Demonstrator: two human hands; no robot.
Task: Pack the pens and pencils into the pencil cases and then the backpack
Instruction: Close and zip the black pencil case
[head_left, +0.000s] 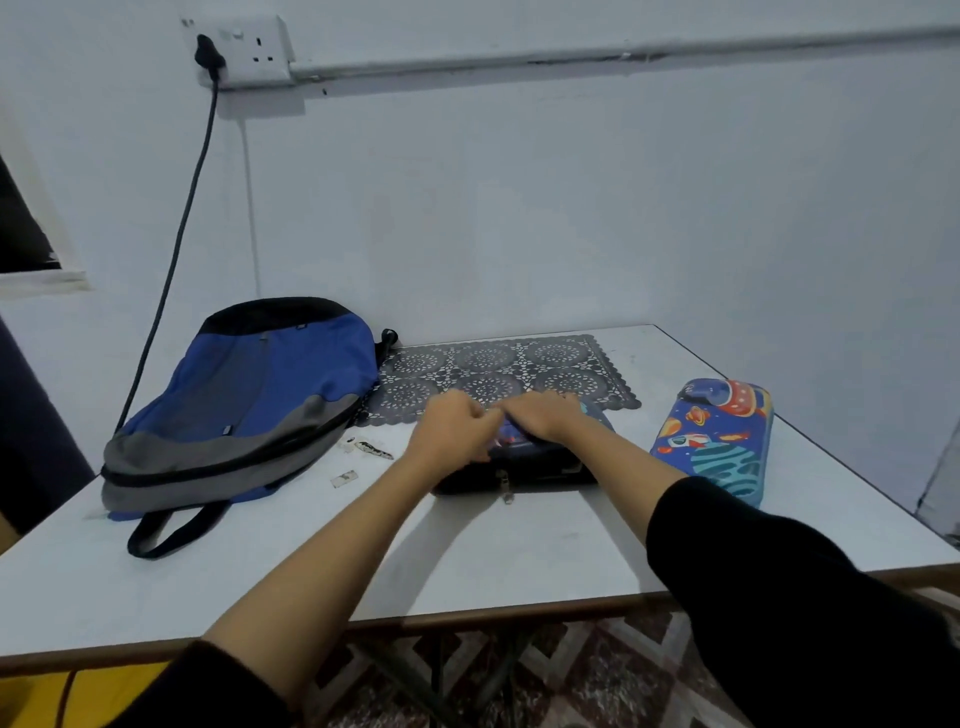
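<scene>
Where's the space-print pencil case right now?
Head view: the space-print pencil case lies on the right of the table, beside the dark case, not touching it.

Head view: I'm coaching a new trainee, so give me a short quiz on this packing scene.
1. True or false: the backpack lies left of the dark pencil case.
2. Fill in: the space-print pencil case lies on the ____.
3. The left hand and right hand both touch: A) backpack, B) dark pencil case, C) space-print pencil case?
Key: 1 true; 2 table; 3 B.
</scene>
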